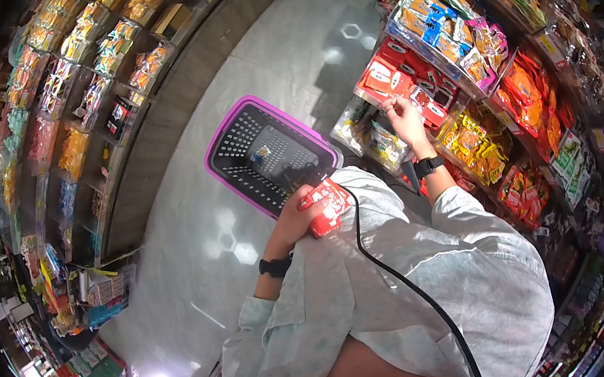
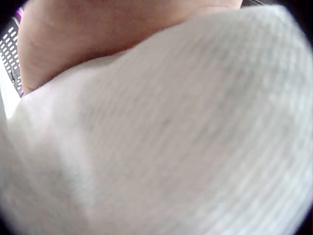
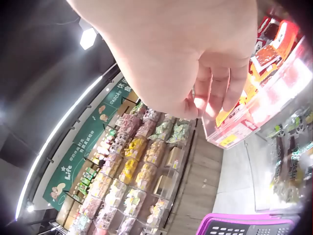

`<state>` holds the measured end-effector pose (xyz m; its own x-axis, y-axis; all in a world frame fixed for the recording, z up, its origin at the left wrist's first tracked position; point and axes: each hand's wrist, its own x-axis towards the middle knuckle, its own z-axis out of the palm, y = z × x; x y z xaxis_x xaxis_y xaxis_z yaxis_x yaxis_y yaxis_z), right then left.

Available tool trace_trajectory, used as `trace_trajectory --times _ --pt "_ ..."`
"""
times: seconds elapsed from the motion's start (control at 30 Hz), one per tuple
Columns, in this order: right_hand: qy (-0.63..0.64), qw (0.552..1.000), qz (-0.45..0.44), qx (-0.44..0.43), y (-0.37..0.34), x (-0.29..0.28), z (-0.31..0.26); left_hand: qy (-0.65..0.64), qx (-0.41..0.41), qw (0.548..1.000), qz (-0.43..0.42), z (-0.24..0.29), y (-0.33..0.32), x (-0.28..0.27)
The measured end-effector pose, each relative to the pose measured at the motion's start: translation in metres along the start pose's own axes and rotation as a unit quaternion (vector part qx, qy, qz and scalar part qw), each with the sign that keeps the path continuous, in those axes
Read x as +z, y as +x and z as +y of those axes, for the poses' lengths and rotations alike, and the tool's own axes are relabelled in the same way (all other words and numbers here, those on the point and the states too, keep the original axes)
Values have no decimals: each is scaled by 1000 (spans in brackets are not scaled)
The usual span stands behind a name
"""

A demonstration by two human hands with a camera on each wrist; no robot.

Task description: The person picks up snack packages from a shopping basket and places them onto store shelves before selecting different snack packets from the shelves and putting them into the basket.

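My left hand [image 1: 293, 220] grips red snack packets [image 1: 328, 206] against the front of the shirt, at the near edge of a basket. In the left wrist view, pale sleeve cloth covers most of the picture and hides the packets. My right hand [image 1: 407, 123] is over a clear shelf bin [image 3: 213, 133] of red packets [image 1: 388, 76], with its fingers [image 3: 221, 81] bent and the thumb close to the fingertips. I cannot tell whether a packet is pinched there. The black basket [image 1: 290, 139] has a purple rim and holds a small packet [image 1: 261, 153].
Bins of blue packets [image 1: 440, 24], yellow packets [image 1: 471, 139] and orange packets [image 1: 524, 90] surround the red ones. Across the grey floor [image 1: 190, 202], another snack shelf [image 1: 82, 87] curves along the left. A black cable [image 1: 411, 280] runs down the shirt front.
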<state>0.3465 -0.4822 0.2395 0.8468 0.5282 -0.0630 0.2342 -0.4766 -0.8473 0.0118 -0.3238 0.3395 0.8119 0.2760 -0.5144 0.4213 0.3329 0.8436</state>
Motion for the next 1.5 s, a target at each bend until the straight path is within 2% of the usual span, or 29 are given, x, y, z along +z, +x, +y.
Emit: trace_trajectory --times 0.07,0.1,0.17,0.27,0.43,0.5,0.63,0.67,0.77,0.87,0.97,1.0,1.1,1.13,1.23,1.33,1.43,1.47,1.5 --pt "55 998 -42 -8 -22 5 2 -12 -1 1000 -28 2 -2 -2" --pt "121 989 -83 -10 -35 6 -6 -10 12 999 -46 3 -5 -3" --pt "121 982 -142 -43 -66 7 -36 -6 38 996 -80 3 -9 -8" --pt "220 926 -305 27 -111 -4 -75 -39 37 987 -150 -9 -9 -10" --pt "208 876 -431 65 -174 -17 -128 -12 19 980 -197 -28 -14 -6" --pt "152 883 -435 91 -195 -16 -134 -24 11 975 -220 -42 -15 -1" --pt "215 900 -349 145 -230 -17 -107 -34 -6 963 -267 -38 -26 11" --pt "238 902 -326 156 -238 -20 -105 -89 26 958 -272 -47 -26 17" --pt "312 892 -270 184 -255 -29 -98 -17 -26 954 -297 -55 -19 18" --pt "305 914 -190 186 -264 -37 -94 -41 -41 953 -296 -56 -17 25" --pt "329 917 -116 193 -269 -41 -87 -36 -63 953 -294 -41 -16 33" --pt "321 926 -95 173 -270 -43 -83 -32 -69 952 -296 -40 -15 36" --pt "367 902 -33 227 -276 -58 -81 -26 -100 948 -301 -36 -9 52" --pt "363 903 -26 228 -278 -65 -75 -25 -111 946 -302 -35 -7 58" --pt "369 896 -3 246 -284 -91 -64 -9 -64 945 -320 -35 4 85" --pt "385 888 5 250 -290 -118 -43 46 -117 949 -289 -25 9 123" --pt "388 896 14 215 -297 -141 -11 72 -61 947 -306 -15 11 160" --pt "391 895 17 215 -298 -147 3 73 -102 947 -296 -13 10 172" --pt "385 900 18 203 -299 -155 10 64 -108 948 -292 -14 11 184"
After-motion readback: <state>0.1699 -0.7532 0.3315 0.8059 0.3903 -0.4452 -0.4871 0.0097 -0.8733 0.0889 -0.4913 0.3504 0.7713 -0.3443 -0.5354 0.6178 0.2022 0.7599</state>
